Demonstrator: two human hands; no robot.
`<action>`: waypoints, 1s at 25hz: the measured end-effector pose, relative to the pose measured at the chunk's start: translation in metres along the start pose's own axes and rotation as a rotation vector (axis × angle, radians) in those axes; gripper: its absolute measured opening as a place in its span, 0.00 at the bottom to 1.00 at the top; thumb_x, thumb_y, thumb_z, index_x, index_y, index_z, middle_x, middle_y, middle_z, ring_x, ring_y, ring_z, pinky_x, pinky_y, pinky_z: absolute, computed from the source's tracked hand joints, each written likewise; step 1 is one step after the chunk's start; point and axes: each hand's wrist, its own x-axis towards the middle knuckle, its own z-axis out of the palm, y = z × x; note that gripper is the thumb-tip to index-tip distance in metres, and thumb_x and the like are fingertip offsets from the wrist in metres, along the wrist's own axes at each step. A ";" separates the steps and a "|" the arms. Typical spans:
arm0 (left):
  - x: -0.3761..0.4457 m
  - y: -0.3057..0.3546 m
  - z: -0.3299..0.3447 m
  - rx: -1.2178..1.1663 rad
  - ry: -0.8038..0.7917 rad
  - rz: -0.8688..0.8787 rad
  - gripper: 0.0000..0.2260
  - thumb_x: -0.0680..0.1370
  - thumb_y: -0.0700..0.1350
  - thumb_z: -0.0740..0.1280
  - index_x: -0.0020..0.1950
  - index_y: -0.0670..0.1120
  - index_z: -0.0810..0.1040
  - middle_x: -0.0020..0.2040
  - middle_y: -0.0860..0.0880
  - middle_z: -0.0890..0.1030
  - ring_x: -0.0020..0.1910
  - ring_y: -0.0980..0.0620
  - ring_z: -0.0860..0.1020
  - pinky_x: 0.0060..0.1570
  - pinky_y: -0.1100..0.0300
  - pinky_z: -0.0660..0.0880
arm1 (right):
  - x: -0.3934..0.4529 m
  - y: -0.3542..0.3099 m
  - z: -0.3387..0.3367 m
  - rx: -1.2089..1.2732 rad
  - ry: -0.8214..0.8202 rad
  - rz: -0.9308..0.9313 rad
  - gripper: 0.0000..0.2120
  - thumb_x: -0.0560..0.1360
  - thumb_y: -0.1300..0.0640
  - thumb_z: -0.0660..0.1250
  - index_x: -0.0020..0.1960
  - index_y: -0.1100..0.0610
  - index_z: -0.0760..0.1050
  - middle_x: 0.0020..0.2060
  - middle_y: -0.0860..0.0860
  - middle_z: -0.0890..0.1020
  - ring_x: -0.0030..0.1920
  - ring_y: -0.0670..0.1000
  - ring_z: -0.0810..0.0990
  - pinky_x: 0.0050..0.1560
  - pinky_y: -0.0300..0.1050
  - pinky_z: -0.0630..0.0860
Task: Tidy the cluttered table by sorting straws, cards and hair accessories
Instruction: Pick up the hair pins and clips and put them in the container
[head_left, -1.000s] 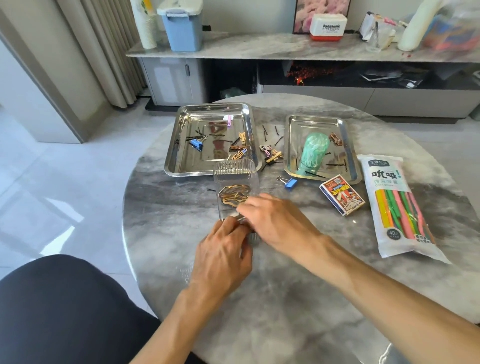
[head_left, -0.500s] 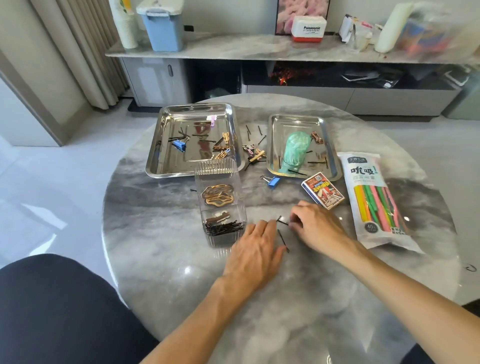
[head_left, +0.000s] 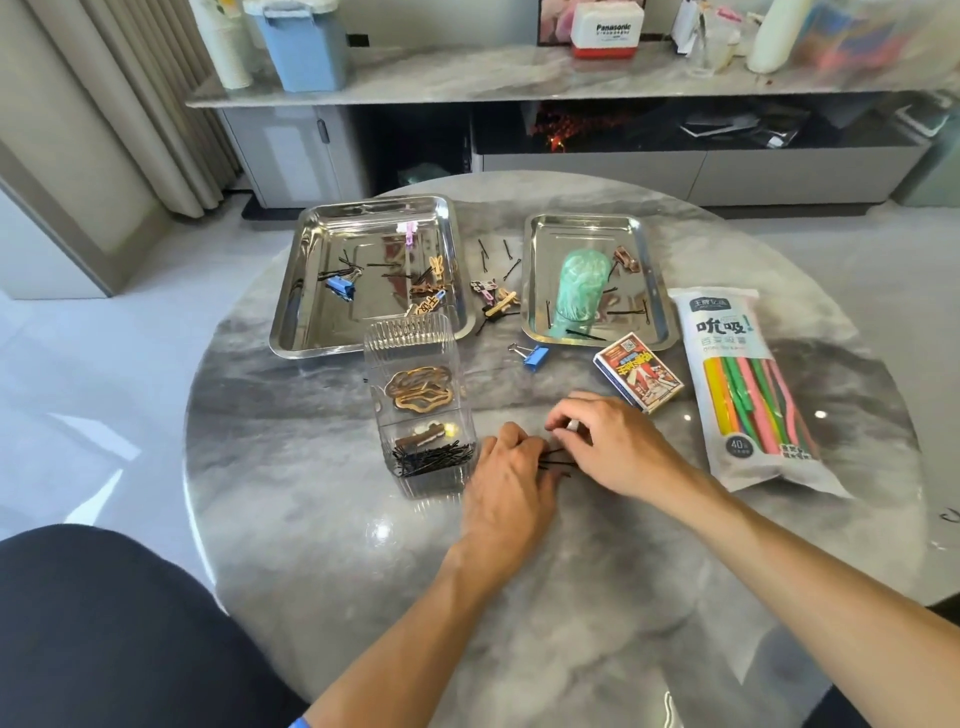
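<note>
Both hands (head_left: 558, 457) now closer — pinching black hairpins (head_left: 555, 464) — near "Panasonic" box (head_left: 608, 28).

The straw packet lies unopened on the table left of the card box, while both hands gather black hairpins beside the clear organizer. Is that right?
Not quite. The head view shows the straw packet lying right of the card box, not left. The rest holds: the left hand and right hand gather black hairpins beside the clear organizer.

Two steel trays (head_left: 291, 332) (head_left: 655, 291), two blue binder clips (head_left: 340, 287) (head_left: 535, 356), one straw pack (head_left: 727, 332), one card box (head_left: 638, 371).
</note>
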 end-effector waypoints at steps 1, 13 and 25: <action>0.002 0.001 0.001 0.013 0.006 -0.010 0.09 0.79 0.48 0.65 0.53 0.45 0.80 0.52 0.47 0.75 0.52 0.44 0.74 0.53 0.52 0.73 | 0.001 0.003 -0.003 -0.028 -0.020 0.003 0.04 0.76 0.58 0.68 0.49 0.51 0.80 0.46 0.44 0.80 0.45 0.48 0.79 0.43 0.45 0.75; -0.001 0.010 0.001 0.483 0.125 0.188 0.16 0.75 0.39 0.49 0.49 0.49 0.77 0.46 0.48 0.77 0.44 0.49 0.76 0.42 0.57 0.74 | -0.010 0.003 -0.005 -0.207 -0.156 -0.065 0.06 0.76 0.54 0.67 0.48 0.55 0.80 0.46 0.48 0.79 0.48 0.53 0.79 0.45 0.48 0.73; -0.041 -0.011 -0.063 -0.008 0.319 0.353 0.09 0.73 0.34 0.67 0.52 0.42 0.82 0.47 0.47 0.80 0.42 0.46 0.78 0.45 0.56 0.76 | -0.002 -0.006 -0.034 -0.077 -0.057 -0.057 0.06 0.76 0.58 0.68 0.42 0.54 0.74 0.36 0.45 0.77 0.37 0.51 0.75 0.37 0.47 0.70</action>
